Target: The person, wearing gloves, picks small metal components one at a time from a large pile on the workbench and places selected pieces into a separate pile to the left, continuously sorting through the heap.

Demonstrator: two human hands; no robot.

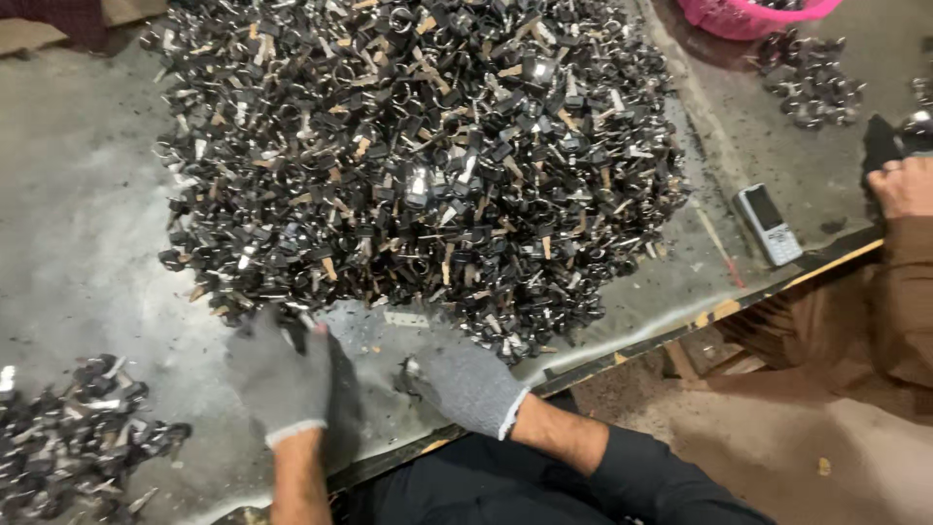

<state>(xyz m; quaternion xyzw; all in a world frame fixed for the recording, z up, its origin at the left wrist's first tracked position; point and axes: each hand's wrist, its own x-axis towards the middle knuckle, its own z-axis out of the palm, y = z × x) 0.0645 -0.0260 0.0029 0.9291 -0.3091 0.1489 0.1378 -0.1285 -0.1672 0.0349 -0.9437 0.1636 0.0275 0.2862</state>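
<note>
Both gloved hands sit at the near edge of a huge heap of black key-ring parts [418, 156] on the metal table [78, 224]: left hand [280, 374] pinching a piece, right hand [465, 381] curled over another. Smaller pile [73, 437] sits left, grey phone [767, 225] right.

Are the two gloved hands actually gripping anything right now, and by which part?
The left hand pinches a small dark part at the edge of the big pile; which part cannot be told. The right hand closes on a small dark piece, mostly hidden.
</note>
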